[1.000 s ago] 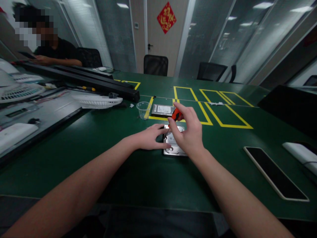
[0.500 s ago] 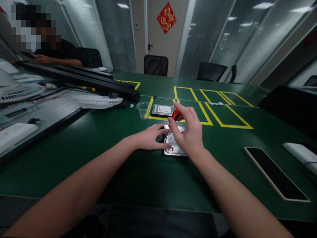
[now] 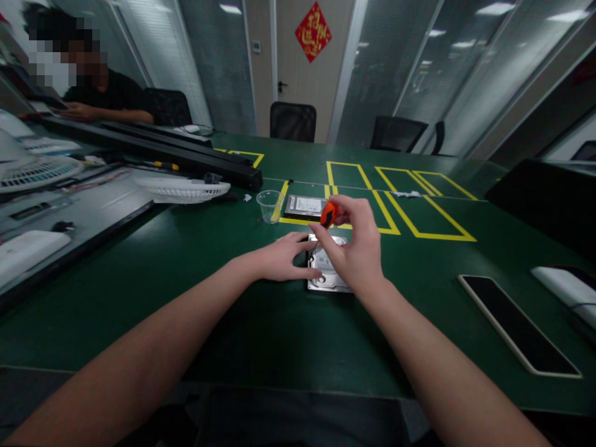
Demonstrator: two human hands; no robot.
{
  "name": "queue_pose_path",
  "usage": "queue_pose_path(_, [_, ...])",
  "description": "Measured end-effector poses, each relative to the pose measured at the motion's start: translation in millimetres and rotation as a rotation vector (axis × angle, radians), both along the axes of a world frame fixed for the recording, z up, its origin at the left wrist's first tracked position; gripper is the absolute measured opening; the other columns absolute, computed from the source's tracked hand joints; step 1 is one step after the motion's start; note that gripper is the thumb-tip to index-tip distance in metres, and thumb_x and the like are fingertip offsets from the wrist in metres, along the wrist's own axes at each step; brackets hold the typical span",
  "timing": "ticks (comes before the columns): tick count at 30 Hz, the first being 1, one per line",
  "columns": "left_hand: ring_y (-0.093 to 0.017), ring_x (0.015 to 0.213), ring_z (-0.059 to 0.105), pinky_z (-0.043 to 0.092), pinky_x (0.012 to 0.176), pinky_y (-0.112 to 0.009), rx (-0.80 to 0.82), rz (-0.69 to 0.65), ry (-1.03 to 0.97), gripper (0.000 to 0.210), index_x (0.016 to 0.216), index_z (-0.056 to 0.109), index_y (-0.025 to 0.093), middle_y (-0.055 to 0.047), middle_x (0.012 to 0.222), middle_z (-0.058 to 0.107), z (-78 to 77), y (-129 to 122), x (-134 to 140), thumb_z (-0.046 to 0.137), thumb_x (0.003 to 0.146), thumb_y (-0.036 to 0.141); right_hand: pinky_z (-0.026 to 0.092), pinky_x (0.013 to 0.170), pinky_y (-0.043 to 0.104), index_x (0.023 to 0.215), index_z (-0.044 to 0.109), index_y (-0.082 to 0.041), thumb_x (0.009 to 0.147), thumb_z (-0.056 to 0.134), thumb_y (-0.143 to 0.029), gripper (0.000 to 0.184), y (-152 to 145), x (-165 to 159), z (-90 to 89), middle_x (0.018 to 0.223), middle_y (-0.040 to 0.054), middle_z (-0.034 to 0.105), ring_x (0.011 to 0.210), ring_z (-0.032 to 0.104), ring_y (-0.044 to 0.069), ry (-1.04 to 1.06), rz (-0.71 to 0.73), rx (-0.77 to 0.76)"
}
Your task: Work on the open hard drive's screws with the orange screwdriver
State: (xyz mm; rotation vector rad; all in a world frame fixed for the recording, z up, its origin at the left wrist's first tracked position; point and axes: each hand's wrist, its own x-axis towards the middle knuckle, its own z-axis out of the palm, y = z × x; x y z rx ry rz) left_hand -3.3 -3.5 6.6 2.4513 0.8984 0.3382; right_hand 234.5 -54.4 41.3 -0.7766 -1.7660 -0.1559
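A silver hard drive (image 3: pixel 331 282) lies flat on the green table in front of me. My left hand (image 3: pixel 285 259) steadies its left side, thumb and fingers spread apart on the drive's edge and top. In my right hand (image 3: pixel 358 245) is a screwdriver (image 3: pixel 328 214) with an orange-red and black handle, held between thumb and fingers. Its thin shaft slants down to the left part of the drive's top, near my left fingertips. Exactly where the tip sits cannot be made out. My right hand hides the drive's right part.
Behind lies a second hard drive (image 3: pixel 305 206) beside a clear plastic cup (image 3: pixel 270 208), near yellow tape outlines. A phone-like dark slab (image 3: pixel 519 326) lies at right. At left are a white fan grille (image 3: pixel 184 189), long black bars (image 3: pixel 186 152) and a seated person (image 3: pixel 112 93).
My right fingers have shifted around the screwdriver's handle, which now shows more of its orange-red top. My left hand and the drive stay in place.
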Motion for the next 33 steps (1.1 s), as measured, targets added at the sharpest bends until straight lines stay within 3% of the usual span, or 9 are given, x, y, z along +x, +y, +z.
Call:
queue_pose_path(4, [-0.055, 0.192, 0.047, 0.040, 0.159, -0.076, -0.003, 0.005, -0.004, 0.100, 0.186, 0.071, 0.032, -0.020, 0.204, 0.054, -2.4, 0.9, -1.1, 0.084, 0.110, 0.095, 0.079, 0.095, 0.050, 0.157, 0.074, -0.033, 0.119, 0.078, -0.027, 0.039, -3.1, -1.3, 3.1, 0.133, 0.0080, 0.086, 0.110, 0.083, 0.029, 0.004, 0.006, 0.011])
queue_pose_path(9, [-0.054, 0.194, 0.046, 0.040, 0.159, -0.075, -0.012, 0.009, 0.000, 0.103, 0.190, 0.067, 0.033, -0.019, 0.206, 0.053, -2.5, 1.5, -0.5, 0.086, 0.110, 0.094, 0.080, 0.107, 0.054, 0.170, 0.069, -0.033, 0.122, 0.066, -0.021, 0.049, -4.7, -4.5, -0.6, 0.149, 0.0108, 0.088, 0.122, 0.088, 0.031, -0.008, 0.077, 0.005])
queue_pose_path(15, [-0.054, 0.190, 0.051, 0.042, 0.158, -0.075, 0.014, -0.007, -0.013, 0.096, 0.187, 0.071, 0.032, -0.020, 0.203, 0.057, -3.8, 1.6, -0.4, 0.086, 0.112, 0.090, 0.080, 0.101, 0.050, 0.164, 0.074, -0.033, 0.118, 0.082, -0.028, 0.046, 0.6, -2.0, -2.4, 0.141, 0.0099, 0.086, 0.119, 0.086, 0.030, -0.006, 0.015, 0.036])
queue_pose_path(19, [-0.056, 0.192, 0.047, 0.041, 0.158, -0.078, 0.014, -0.003, 0.002, 0.098, 0.187, 0.070, 0.031, -0.021, 0.205, 0.053, -3.0, 1.8, -1.0, 0.084, 0.112, 0.093, 0.081, 0.099, 0.051, 0.163, 0.073, -0.033, 0.119, 0.073, -0.025, 0.045, 2.0, -1.2, -2.3, 0.136, 0.0091, 0.088, 0.114, 0.086, 0.029, -0.009, -0.018, 0.029])
queue_pose_path(24, [-0.056, 0.192, 0.047, 0.041, 0.158, -0.077, -0.012, 0.000, -0.001, 0.099, 0.187, 0.070, 0.032, -0.020, 0.207, 0.051, -1.2, 1.4, -0.8, 0.085, 0.110, 0.093, 0.081, 0.109, 0.056, 0.174, 0.068, -0.033, 0.121, 0.065, -0.022, 0.055, 0.5, -2.0, -4.6, 0.154, 0.0123, 0.088, 0.128, 0.089, 0.032, -0.015, 0.021, -0.003])
queue_pose_path(30, [-0.054, 0.193, 0.047, 0.040, 0.160, -0.074, -0.017, 0.019, 0.004, 0.099, 0.185, 0.072, 0.031, -0.019, 0.204, 0.055, 0.1, -0.4, 1.2, 0.087, 0.109, 0.092, 0.080, 0.104, 0.052, 0.168, 0.076, -0.034, 0.120, 0.082, -0.032, 0.049, 0.2, -0.4, -1.5, 0.140, 0.0101, 0.085, 0.120, 0.084, 0.031, -0.019, 0.020, 0.017])
queue_pose_path(33, [-0.055, 0.194, 0.046, 0.039, 0.160, -0.075, -0.012, 0.013, 0.001, 0.097, 0.183, 0.073, 0.029, -0.021, 0.205, 0.053, 0.0, -0.2, 1.5, 0.086, 0.110, 0.092, 0.079, 0.103, 0.053, 0.167, 0.076, -0.034, 0.120, 0.078, -0.028, 0.048, -1.0, -0.9, -0.3, 0.138, 0.0095, 0.087, 0.117, 0.084, 0.030, -0.022, 0.002, 0.014])
